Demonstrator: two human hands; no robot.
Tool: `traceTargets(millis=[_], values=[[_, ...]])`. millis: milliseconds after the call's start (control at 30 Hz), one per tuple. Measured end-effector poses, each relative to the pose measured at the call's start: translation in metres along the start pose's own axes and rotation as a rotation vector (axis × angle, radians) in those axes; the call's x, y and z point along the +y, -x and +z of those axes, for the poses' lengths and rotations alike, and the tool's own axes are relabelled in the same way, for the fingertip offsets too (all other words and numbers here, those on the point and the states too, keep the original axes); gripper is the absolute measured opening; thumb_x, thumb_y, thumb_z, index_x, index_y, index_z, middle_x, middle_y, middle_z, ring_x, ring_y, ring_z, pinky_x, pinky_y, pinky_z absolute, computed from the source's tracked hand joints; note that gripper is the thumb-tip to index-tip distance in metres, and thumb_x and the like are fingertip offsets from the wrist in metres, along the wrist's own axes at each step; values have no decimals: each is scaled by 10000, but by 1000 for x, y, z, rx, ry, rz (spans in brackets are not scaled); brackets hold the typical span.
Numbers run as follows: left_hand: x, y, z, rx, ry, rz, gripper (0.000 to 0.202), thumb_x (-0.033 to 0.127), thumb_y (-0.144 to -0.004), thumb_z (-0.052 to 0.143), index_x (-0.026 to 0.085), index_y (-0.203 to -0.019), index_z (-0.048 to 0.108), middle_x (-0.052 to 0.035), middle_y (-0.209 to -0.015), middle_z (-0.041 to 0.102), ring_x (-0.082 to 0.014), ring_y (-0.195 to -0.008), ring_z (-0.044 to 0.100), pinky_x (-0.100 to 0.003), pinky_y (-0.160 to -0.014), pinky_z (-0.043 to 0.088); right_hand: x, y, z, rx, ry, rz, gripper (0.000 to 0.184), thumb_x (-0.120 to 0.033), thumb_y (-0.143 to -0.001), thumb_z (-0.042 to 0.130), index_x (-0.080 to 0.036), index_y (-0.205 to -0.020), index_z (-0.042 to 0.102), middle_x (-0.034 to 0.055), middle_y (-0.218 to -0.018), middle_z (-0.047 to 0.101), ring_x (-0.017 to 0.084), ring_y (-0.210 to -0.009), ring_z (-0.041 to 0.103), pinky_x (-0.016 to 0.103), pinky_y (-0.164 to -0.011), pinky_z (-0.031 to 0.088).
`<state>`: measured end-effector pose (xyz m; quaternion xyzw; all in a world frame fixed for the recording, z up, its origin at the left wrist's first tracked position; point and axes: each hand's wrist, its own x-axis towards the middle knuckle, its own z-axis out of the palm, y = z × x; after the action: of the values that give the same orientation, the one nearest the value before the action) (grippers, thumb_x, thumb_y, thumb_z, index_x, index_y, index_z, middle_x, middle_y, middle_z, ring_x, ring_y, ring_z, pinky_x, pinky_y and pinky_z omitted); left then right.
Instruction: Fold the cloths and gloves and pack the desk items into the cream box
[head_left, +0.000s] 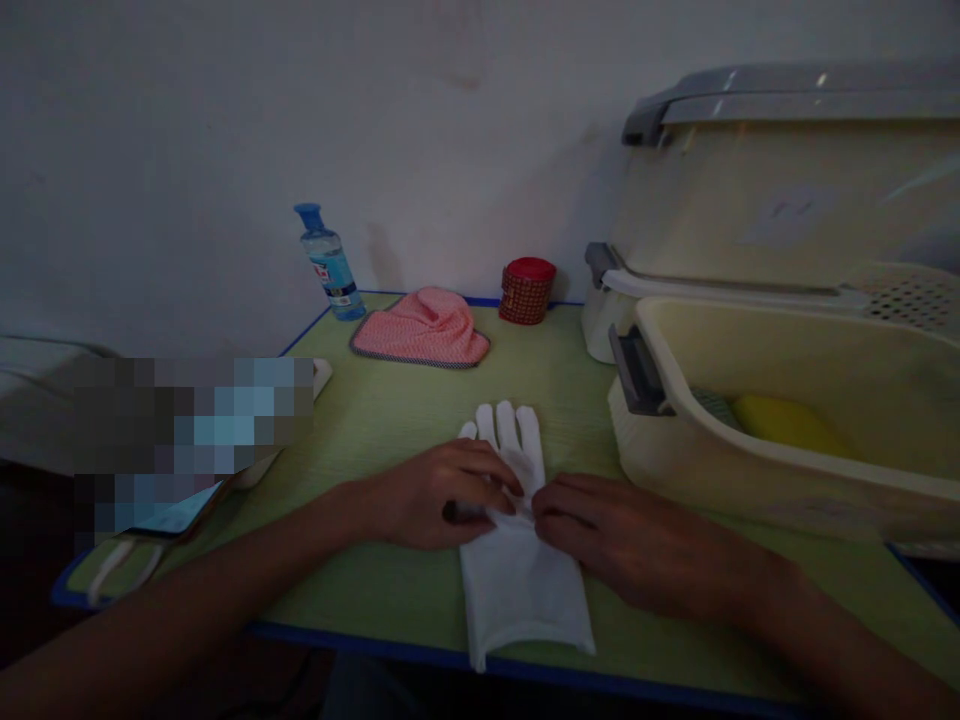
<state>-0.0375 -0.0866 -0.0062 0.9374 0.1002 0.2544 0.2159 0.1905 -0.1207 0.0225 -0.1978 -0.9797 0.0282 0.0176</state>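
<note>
A white glove [525, 590] lies flat on the green table [315, 560], its fingers pointing away from me and its cuff towards the front edge. From the left, my left hand [442, 490] reaches over the palm of the glove, fingertips bent down and closed on the fabric. A small dark round shape shows under that hand; I cannot tell what it is. My right hand [600, 530] presses its curled fingers on the glove's right side, close to the left fingertips. Some fabric between the hands is hidden by the fingers.
A cream bin [705, 470] with a yellow item [787, 420] inside stands right. Behind it is a lidded box [720, 200]. Farther back are a pink cloth [420, 330], a red round case [529, 292] and a blue bottle [330, 265]. Left is a blurred-out device [187, 500].
</note>
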Motion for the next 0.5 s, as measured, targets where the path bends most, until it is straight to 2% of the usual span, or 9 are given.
traceTargets(millis=[100, 200, 333, 500], values=[[-2, 1, 1, 20, 53, -40, 160, 124, -784, 565, 121, -927, 636, -113, -952, 664, -173, -926, 600, -304, -841, 471, 0, -1, 2, 47, 47, -15, 153, -75, -827, 504, -135, -949, 572, 59, -920, 615, 182, -843, 547, 280, -689, 466], [-3, 2, 0, -10, 78, -83, 152, 141, -787, 568, 115, -913, 649, -116, -948, 661, -172, -921, 608, -291, -835, 478, 0, -2, 5, 149, 114, -44, 131, -131, -864, 483, -130, -939, 591, 55, -868, 636, 196, -807, 553, 313, -688, 472], [-3, 2, -1, -43, 104, -141, 142, 153, -785, 568, 130, -894, 655, -103, -956, 652, -166, -917, 607, -286, -830, 480, -1, -5, 10, 275, 194, -75, 227, -135, -911, 393, -128, -889, 619, 59, -830, 657, 181, -762, 567, 309, -668, 470], [-4, 4, 0, -15, 172, -178, 97, 150, -755, 599, 144, -831, 658, -73, -901, 644, -142, -835, 612, -256, -781, 479, -1, -6, 15, 313, 225, -51, 282, -118, -922, 353, -136, -850, 625, 67, -814, 668, 162, -741, 585, 288, -643, 469]])
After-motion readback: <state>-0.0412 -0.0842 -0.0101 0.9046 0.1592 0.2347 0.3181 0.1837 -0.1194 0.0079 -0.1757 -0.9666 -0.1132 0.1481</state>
